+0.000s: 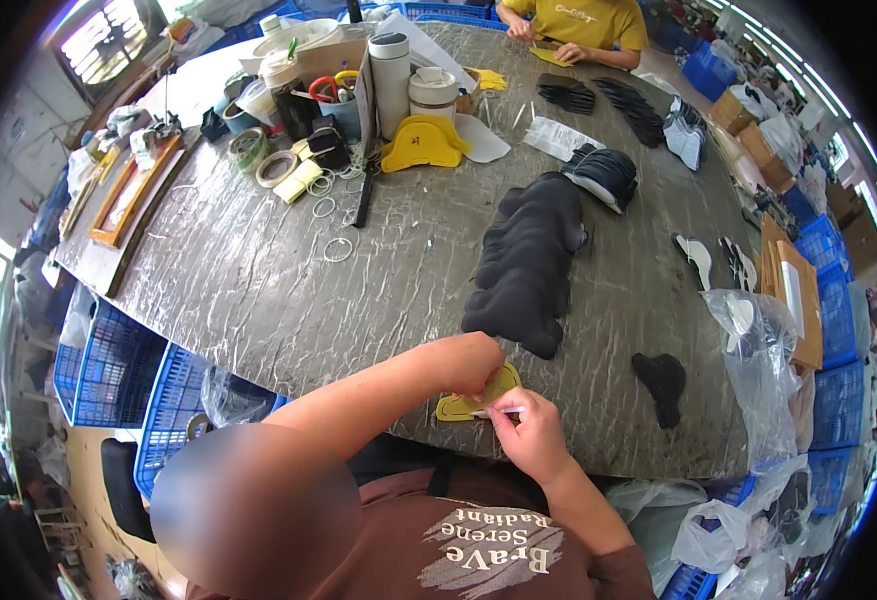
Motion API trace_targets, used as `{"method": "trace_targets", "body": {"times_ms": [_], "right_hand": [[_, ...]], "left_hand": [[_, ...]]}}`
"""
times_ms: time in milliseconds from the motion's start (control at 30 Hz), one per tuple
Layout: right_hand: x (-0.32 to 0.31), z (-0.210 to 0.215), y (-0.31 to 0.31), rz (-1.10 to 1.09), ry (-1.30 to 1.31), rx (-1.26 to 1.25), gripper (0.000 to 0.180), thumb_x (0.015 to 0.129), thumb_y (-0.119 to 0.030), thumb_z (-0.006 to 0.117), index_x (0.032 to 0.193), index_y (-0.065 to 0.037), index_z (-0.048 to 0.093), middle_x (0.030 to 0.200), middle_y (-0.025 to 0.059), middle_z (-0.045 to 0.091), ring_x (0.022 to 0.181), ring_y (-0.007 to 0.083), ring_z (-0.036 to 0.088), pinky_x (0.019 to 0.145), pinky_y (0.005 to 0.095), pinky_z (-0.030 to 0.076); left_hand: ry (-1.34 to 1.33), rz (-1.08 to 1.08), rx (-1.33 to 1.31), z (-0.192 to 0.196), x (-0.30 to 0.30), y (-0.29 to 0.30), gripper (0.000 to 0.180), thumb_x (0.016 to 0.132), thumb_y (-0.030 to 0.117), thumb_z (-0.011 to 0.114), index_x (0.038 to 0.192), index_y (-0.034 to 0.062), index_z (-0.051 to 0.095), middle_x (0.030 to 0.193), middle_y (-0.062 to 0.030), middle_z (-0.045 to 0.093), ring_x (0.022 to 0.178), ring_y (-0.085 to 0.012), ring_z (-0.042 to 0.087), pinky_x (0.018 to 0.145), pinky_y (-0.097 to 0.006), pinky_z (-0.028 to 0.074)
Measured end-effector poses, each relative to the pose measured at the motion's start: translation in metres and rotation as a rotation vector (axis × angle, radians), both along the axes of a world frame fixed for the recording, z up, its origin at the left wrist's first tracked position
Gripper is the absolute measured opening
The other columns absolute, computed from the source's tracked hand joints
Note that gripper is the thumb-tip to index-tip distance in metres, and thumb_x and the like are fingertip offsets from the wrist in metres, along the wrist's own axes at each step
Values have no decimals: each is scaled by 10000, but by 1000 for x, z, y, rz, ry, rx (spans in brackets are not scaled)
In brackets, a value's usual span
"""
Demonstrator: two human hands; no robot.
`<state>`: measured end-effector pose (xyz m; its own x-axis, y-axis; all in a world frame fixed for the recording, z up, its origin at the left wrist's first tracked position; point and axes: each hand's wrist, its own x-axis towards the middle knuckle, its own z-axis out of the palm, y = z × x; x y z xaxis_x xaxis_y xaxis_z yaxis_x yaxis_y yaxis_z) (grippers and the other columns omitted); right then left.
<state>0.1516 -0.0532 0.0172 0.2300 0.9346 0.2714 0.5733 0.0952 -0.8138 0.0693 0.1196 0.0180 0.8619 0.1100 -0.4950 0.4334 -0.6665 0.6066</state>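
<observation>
At the near table edge lies a yellow template [458, 407] with a curved outline and a line along its rim. My left hand [473, 365] is bent over its far side, fingers closed on it and partly hidden. Close beside, my right hand [530, 432] pinches a thin white pen-like stick [482, 412], its tip against the template. Whether a dark piece lies under the template cannot be made out. Just beyond my hands runs a long overlapping row of black padded pieces [523, 265]. To the right rests a single black curved piece [661, 388].
Across the table a co-worker [583, 30] handles a yellow piece. Stacked dark pieces [600, 178] lie beyond the row. Tapes, bottles and a yellow template [425, 143] crowd the back left. A plastic bag [758, 340] hangs over the right edge; blue crates [118, 365] stand lower left.
</observation>
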Motion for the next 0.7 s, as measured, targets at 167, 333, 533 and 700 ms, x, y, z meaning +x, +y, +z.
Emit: {"method": "trace_targets", "body": {"times_ms": [167,333,533,700], "right_hand": [[9,1,-4,-62,52,-11,135,797,-30,681,814,-35,548,722,136,611,661,335,608,601,396,471],[12,0,-8,-86,81,-38,103,828,-9,660,803,-11,560,738,123,635,651,248,627,607,320,482],[11,2,-10,-92,45,-3,121,810,-23,669,816,-27,549,728,138,617,669,327,617,595,388,479],[10,3,-9,-71,-54,32,143,790,-12,673,805,-34,532,714,129,605,667,333,605,606,407,473]], "left_hand": [[-25,-17,13,2,-2,1,262,637,140,779,864,43,692,827,-140,685,812,-307,672,708,-395,516],[10,-16,11,9,-1,0,266,645,148,779,869,39,685,823,-140,683,812,-306,670,711,-395,515],[-19,-37,20,10,-2,0,248,653,141,774,855,35,676,815,-138,681,800,-301,669,702,-393,517],[31,-2,-26,11,-1,1,242,656,137,772,855,37,677,789,-130,679,779,-298,670,689,-388,517]]}}
